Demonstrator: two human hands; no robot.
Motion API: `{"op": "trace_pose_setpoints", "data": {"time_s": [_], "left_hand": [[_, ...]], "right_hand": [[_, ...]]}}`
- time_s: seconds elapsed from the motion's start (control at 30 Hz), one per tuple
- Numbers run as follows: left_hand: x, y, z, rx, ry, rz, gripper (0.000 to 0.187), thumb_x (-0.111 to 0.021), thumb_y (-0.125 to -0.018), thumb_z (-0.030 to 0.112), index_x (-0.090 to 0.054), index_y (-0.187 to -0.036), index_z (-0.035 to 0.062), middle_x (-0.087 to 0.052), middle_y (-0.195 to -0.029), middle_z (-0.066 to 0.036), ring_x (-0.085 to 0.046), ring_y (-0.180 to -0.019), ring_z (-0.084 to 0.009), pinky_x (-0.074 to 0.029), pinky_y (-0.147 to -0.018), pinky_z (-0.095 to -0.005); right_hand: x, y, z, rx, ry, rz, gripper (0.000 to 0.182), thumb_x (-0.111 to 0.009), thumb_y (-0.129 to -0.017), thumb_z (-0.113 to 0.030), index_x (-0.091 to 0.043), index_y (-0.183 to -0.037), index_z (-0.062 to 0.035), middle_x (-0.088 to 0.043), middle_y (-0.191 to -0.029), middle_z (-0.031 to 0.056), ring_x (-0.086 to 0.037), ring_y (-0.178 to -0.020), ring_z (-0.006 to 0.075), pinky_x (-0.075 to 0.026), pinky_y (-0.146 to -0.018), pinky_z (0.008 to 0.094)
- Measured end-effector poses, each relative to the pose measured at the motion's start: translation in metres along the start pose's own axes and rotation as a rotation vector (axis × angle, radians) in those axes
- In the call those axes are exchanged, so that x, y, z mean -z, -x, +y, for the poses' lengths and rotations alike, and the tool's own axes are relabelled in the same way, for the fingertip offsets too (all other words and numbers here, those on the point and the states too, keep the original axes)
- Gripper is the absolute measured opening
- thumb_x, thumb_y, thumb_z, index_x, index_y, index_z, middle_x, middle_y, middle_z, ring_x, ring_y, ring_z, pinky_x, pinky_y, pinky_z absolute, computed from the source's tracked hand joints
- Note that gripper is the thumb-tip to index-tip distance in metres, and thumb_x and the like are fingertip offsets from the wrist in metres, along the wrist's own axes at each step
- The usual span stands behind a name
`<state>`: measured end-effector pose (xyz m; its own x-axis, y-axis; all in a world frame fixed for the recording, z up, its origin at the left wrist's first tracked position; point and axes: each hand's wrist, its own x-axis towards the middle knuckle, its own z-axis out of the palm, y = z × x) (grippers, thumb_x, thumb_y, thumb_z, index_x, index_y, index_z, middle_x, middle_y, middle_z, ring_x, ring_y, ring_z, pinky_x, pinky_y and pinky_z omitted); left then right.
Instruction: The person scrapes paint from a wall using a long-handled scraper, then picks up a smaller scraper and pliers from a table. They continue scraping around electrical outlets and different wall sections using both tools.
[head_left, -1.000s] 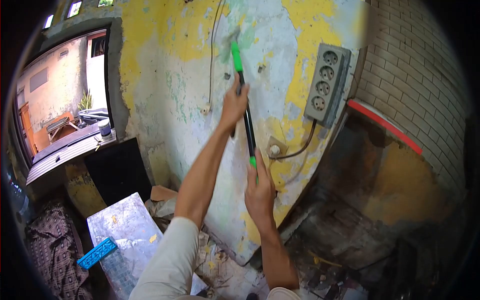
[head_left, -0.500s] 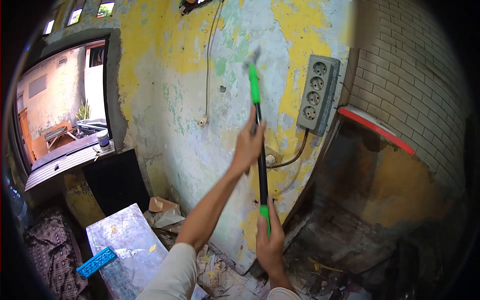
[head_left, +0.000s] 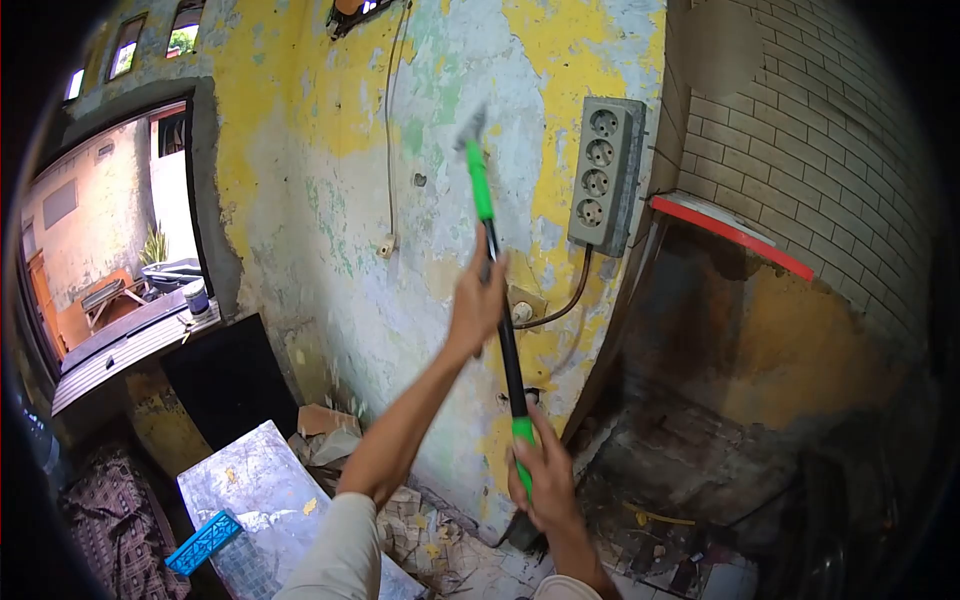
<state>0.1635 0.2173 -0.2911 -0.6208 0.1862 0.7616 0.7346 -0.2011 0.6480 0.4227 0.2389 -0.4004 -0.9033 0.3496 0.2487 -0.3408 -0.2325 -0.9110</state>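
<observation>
A long scraper [head_left: 510, 360] with a black shaft and green sections stands nearly upright before the peeling wall [head_left: 345, 220]. Its blurred metal head is at or close to the bluish-white paint; contact cannot be made out. My left hand [head_left: 476, 308] is wrapped round the upper part of the shaft, below the green collar. Lower down, my right hand [head_left: 545, 470] grips the green end of the handle. To the right of the shaft, a grey four-socket strip [head_left: 607, 172] is fixed on the wall, its cable running down to a round outlet [head_left: 522, 311].
A pale board [head_left: 260, 480] with a blue plastic piece [head_left: 203, 541] lies at the lower left, beside patterned cloth [head_left: 120, 520]. Paint flakes and debris [head_left: 430, 540] cover the floor. A red-edged ledge [head_left: 735, 236] juts out at the right; a window opening is at the left.
The view has shifted slightly, so the wall and socket strip appear further left. The scraper head has moved a little left in view, both hands still holding the tool.
</observation>
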Motion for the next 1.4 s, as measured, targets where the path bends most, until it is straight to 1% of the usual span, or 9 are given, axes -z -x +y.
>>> {"op": "trace_pose_setpoints", "data": {"time_s": [0.17, 0.33, 0.47, 0.77, 0.93, 1.1, 1.2, 1.23, 1.4], "left_hand": [[-0.031, 0.103, 0.009, -0.029, 0.028, -0.067, 0.068, -0.056, -0.114, 0.025, -0.026, -0.173, 0.0080, -0.075, -0.111, -0.018, -0.070, -0.101, -0.0220, -0.055, -0.091, -0.0350], [-0.029, 0.044, 0.008, -0.005, 0.166, 0.024, 0.067, -0.058, -0.114, 0.025, -0.030, -0.172, 0.0074, -0.056, -0.088, -0.002, -0.049, -0.076, -0.0100, -0.046, -0.069, -0.0272], [-0.019, -0.020, 0.008, 0.042, 0.058, 0.144, 0.067, -0.060, -0.112, 0.034, -0.037, -0.168, 0.0063, -0.060, -0.079, -0.012, -0.054, -0.070, -0.0188, -0.050, -0.068, -0.0382], [-0.022, 0.131, -0.037, 0.213, 0.052, 0.048, 0.065, -0.056, -0.114, 0.033, -0.032, -0.173, 0.0218, -0.077, -0.102, -0.023, -0.068, -0.076, -0.0248, -0.056, -0.078, -0.0365], [0.008, 0.032, -0.043, 0.235, -0.122, 0.097, 0.066, -0.057, -0.113, 0.036, -0.034, -0.171, 0.0143, -0.065, -0.077, -0.011, -0.059, -0.067, -0.0200, -0.053, -0.068, -0.0388], [0.016, 0.027, -0.043, 0.240, -0.087, 0.118, 0.067, -0.056, -0.113, 0.039, -0.033, -0.172, 0.0163, -0.058, -0.069, -0.010, -0.057, -0.063, -0.0189, -0.048, -0.062, -0.0372], [-0.015, 0.116, -0.073, 0.197, -0.082, 0.137, 0.068, -0.055, -0.114, 0.038, -0.027, -0.174, 0.0240, -0.075, -0.110, -0.029, -0.066, -0.070, -0.0286, -0.055, -0.072, -0.0437], [-0.018, 0.152, -0.069, 0.296, -0.080, 0.044, 0.071, -0.055, -0.113, 0.035, -0.021, -0.175, 0.0268, -0.074, -0.115, -0.034, -0.074, -0.079, -0.0465, -0.055, -0.067, -0.0481], [-0.038, 0.214, -0.086, 0.403, 0.124, 0.069, 0.071, -0.057, -0.114, 0.032, -0.023, -0.175, 0.0207, -0.073, -0.128, -0.028, -0.076, -0.088, -0.0348, -0.057, -0.078, -0.0411]], "right_hand": [[0.009, 0.084, 0.055, -0.052, 0.208, 0.268, 0.062, -0.054, -0.114, -0.012, -0.030, -0.170, -0.0016, -0.057, -0.083, 0.0012, -0.049, -0.063, 0.0059, -0.042, -0.053, 0.0253], [0.013, 0.034, 0.037, 0.217, 0.643, 0.238, 0.057, -0.054, -0.114, -0.014, -0.038, -0.169, -0.0049, -0.056, -0.086, -0.0005, -0.048, -0.071, 0.0080, -0.045, -0.062, 0.0260], [-0.015, -0.028, -0.005, 0.159, 0.474, 0.196, 0.054, -0.053, -0.117, -0.022, -0.040, -0.168, -0.0095, -0.047, -0.080, -0.0061, -0.039, -0.059, 0.0021, -0.031, -0.048, 0.0216], [0.020, 0.083, 0.094, -0.052, 0.624, 0.244, 0.063, -0.049, -0.117, -0.017, -0.024, -0.174, -0.0070, -0.049, -0.084, -0.0052, -0.042, -0.064, 0.0029, -0.038, -0.054, 0.0218], [0.015, -0.028, 0.085, 0.128, 0.725, 0.173, 0.056, -0.051, -0.117, -0.019, -0.037, -0.168, -0.0005, -0.057, -0.155, 0.0175, -0.060, -0.118, 0.0189, -0.050, -0.100, 0.0298], [0.004, -0.027, 0.079, 0.107, 0.595, 0.125, 0.055, -0.051, -0.117, -0.019, -0.038, -0.167, 0.0003, -0.052, -0.161, 0.0214, -0.058, -0.133, 0.0246, -0.046, -0.109, 0.0332], [0.035, 0.040, 0.107, -0.005, 0.703, 0.202, 0.057, -0.053, -0.116, -0.019, -0.038, -0.166, 0.0037, -0.057, -0.156, 0.0250, -0.063, -0.128, 0.0262, -0.048, -0.107, 0.0334], [0.047, 0.070, 0.113, -0.071, 0.759, 0.231, 0.058, -0.053, -0.115, -0.019, -0.037, -0.165, 0.0051, -0.059, -0.153, 0.0259, -0.065, -0.124, 0.0270, -0.050, -0.104, 0.0338], [0.050, 0.115, 0.105, 0.041, 1.045, 0.203, 0.057, -0.054, -0.114, -0.018, -0.041, -0.164, 0.0045, -0.067, -0.140, 0.0296, -0.072, -0.116, 0.0309, -0.056, -0.093, 0.0373]]}}
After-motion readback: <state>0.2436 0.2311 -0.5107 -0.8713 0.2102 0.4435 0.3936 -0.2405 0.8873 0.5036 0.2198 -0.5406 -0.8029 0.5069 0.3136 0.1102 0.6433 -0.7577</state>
